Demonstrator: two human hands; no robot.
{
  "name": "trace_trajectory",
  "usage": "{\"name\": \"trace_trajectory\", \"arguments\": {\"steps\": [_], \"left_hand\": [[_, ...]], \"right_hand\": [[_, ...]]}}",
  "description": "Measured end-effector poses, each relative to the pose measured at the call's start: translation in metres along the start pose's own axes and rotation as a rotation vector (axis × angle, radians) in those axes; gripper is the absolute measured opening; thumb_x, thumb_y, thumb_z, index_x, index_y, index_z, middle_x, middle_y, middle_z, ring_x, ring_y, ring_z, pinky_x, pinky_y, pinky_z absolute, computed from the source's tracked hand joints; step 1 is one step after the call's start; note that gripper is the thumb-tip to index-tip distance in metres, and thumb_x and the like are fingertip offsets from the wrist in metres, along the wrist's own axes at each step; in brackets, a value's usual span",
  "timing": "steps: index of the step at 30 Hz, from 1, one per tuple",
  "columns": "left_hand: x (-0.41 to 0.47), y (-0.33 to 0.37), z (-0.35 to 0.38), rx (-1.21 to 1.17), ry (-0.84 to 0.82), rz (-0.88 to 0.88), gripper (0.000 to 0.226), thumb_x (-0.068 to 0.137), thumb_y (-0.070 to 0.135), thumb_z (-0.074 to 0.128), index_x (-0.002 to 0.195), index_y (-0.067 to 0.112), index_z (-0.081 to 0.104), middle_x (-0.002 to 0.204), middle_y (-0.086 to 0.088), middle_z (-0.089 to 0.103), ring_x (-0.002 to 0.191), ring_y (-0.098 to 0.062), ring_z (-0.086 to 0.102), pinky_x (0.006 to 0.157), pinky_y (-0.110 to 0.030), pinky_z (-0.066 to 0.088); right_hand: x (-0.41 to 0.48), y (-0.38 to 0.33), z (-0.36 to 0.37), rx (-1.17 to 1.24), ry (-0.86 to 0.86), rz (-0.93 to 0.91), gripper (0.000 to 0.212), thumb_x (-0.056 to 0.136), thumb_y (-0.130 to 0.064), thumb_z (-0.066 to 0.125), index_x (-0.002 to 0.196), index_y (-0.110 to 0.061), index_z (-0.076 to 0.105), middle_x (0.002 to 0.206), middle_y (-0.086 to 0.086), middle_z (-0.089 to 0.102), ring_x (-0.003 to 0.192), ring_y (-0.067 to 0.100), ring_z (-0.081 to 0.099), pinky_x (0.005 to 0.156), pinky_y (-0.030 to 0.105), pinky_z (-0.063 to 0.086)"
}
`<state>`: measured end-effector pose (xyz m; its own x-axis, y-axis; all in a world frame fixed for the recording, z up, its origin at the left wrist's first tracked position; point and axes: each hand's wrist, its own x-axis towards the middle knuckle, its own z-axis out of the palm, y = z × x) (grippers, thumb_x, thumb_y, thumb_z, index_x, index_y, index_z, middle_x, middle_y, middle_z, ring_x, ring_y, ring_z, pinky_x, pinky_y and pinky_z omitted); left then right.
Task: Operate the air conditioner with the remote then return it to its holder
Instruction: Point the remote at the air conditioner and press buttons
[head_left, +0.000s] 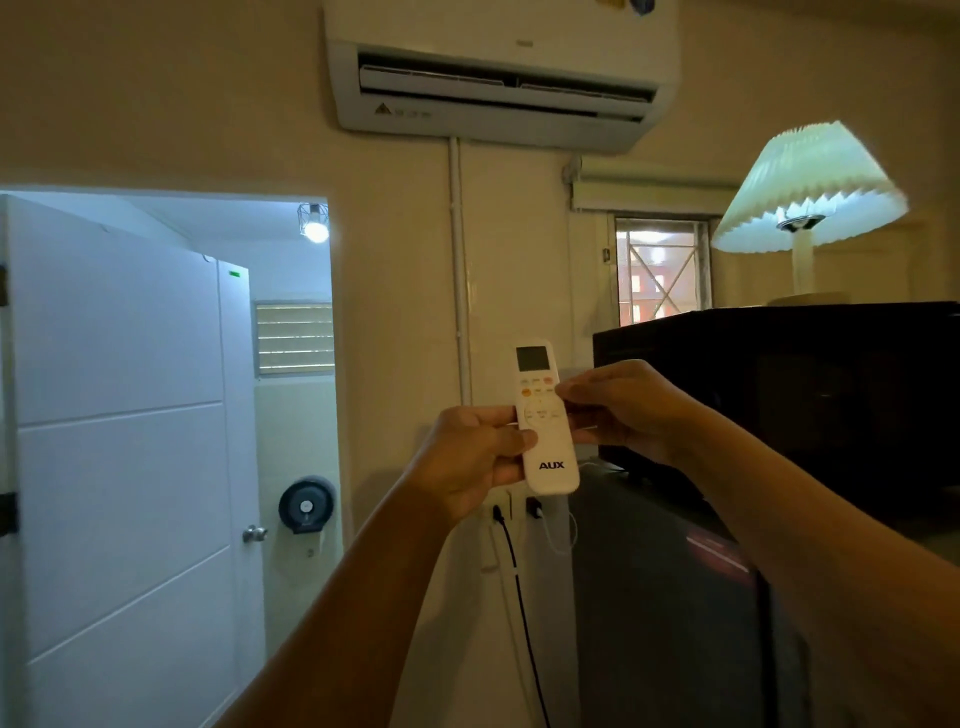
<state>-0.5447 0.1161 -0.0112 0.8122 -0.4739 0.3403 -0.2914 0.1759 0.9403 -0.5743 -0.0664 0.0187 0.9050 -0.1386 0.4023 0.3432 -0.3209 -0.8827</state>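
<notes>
A white remote (546, 415) marked AUX stands upright in mid view, its screen at the top. My left hand (475, 460) grips its lower left side. My right hand (623, 408) touches the remote's right edge by the upper buttons, fingers pinched against it. The white air conditioner (498, 73) hangs high on the wall above, its flap open. No remote holder can be made out; the wall behind the hands is hidden.
A black microwave (779, 405) sits on a dark fridge (675, 597) at right, with a lit lamp (808, 192) on top. An open white door (124, 441) leads left into a bathroom. Cables (519, 582) hang from wall sockets below the remote.
</notes>
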Motion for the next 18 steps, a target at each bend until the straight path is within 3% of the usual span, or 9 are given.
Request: {"name": "trace_trajectory", "arguments": {"steps": [9,14,18], "left_hand": [[-0.059,0.027,0.062,0.091,0.02,-0.008,0.044,0.087,0.0,0.055,0.13,0.004,0.049,0.128,-0.014,0.06,0.117,-0.032,0.059,0.091,-0.046,0.052],[-0.066,0.063,0.067,0.095,-0.005,0.055,0.041,0.087,0.001,0.056,0.128,0.005,0.052,0.124,-0.012,0.063,0.113,-0.029,0.062,0.089,-0.044,0.054],[-0.066,0.088,0.067,0.109,-0.013,0.098,0.038,0.085,0.001,0.059,0.122,0.009,0.055,0.122,-0.012,0.065,0.111,-0.029,0.064,0.084,-0.042,0.056]], "right_hand": [[-0.071,-0.022,-0.041,0.076,-0.065,0.056,0.022,0.09,-0.018,0.064,0.109,-0.006,0.065,0.1,0.011,0.075,0.086,0.023,0.077,0.067,0.031,0.062],[-0.083,-0.062,-0.051,0.117,-0.037,0.013,0.025,0.088,-0.017,0.065,0.11,-0.005,0.063,0.103,0.014,0.074,0.09,0.028,0.075,0.076,0.036,0.061],[-0.089,-0.093,-0.054,0.117,-0.023,-0.019,0.019,0.089,-0.016,0.064,0.106,-0.006,0.063,0.099,0.012,0.074,0.087,0.027,0.075,0.069,0.031,0.062]]}}
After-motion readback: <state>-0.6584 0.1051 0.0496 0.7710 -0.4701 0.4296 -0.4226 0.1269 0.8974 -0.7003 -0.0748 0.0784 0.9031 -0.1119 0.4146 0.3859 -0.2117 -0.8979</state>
